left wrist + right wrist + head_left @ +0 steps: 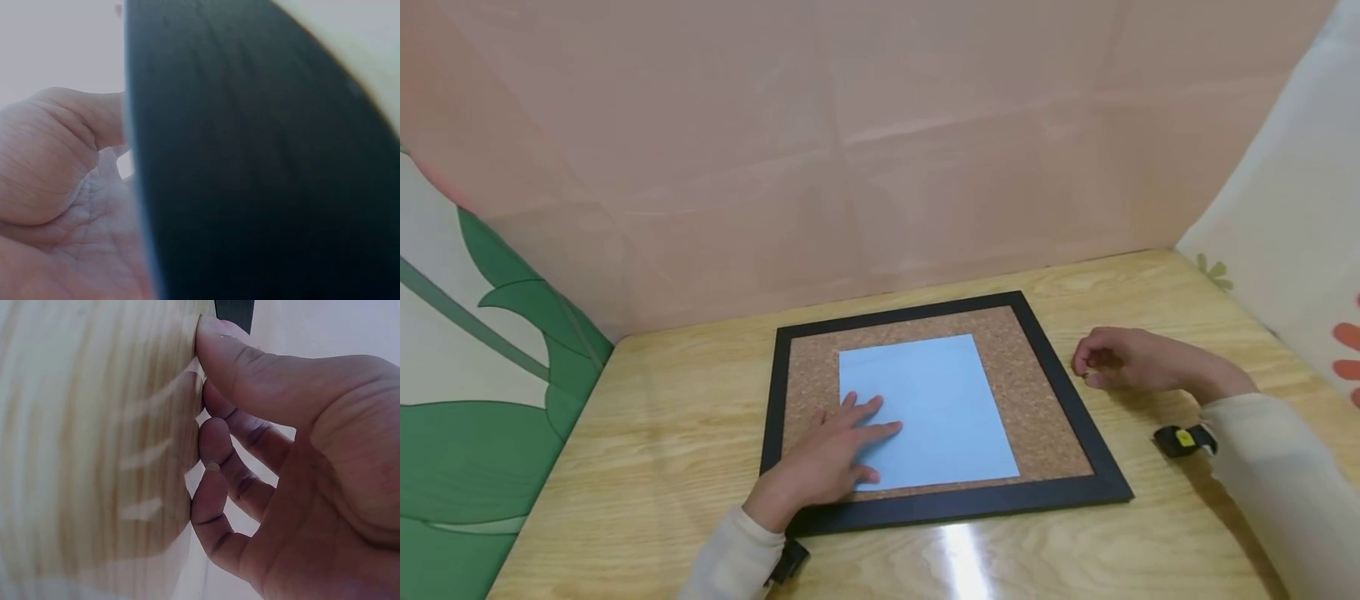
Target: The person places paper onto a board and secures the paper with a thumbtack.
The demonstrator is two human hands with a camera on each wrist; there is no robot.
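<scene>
A light-blue sheet of paper (925,408) lies on a cork board (1037,400) with a black frame (970,500). My left hand (831,454) rests on the sheet's lower left part, fingers spread. In the left wrist view the dark frame edge (250,156) hides most of the left fingers; the palm (94,219) shows. Right of the board, my right hand (1127,358) is low over the table, fingers curled. In the right wrist view its fingertips reach the wood, and a tiny pale round thing (213,467) sits between two fingers; its kind is unclear.
The board lies on a light wooden table (662,450). A pinkish cloth (850,167) hangs behind it. Printed cloths stand at the left (475,400) and right (1285,208) sides. Light glares off the table in front of the board.
</scene>
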